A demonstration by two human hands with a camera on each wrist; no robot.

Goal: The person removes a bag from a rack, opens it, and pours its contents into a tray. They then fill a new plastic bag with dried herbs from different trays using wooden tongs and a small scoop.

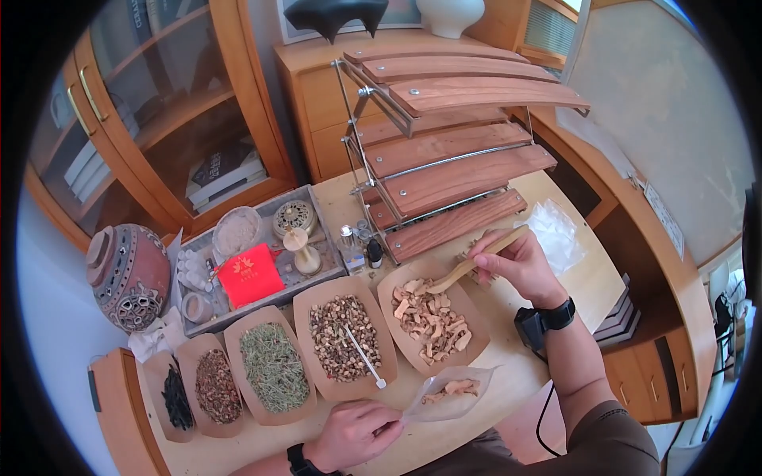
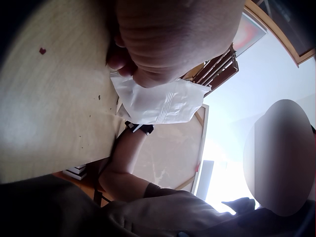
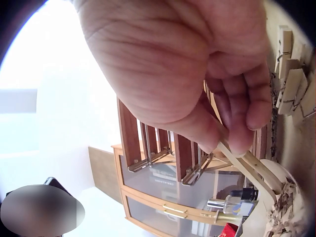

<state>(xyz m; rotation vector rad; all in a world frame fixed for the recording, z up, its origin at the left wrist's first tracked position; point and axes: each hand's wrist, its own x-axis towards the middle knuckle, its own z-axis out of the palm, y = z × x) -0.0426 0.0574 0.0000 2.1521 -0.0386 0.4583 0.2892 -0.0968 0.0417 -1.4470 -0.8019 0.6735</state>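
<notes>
While your right hand (image 1: 516, 266) pinches the wooden scoop (image 1: 475, 262), its long axis slants down-left into the tray of pale bark slices (image 1: 432, 317). Your left hand (image 1: 353, 432) pinches the clear bag (image 1: 452, 393), nearer you, just beyond that tray's edge. Wooden rack (image 1: 452, 159) stands behind.

Left hand (image 1: 355, 432) low, fingers pinched together, right hand (image 1: 514, 262) raised forward, fingers curled in a grip
</notes>
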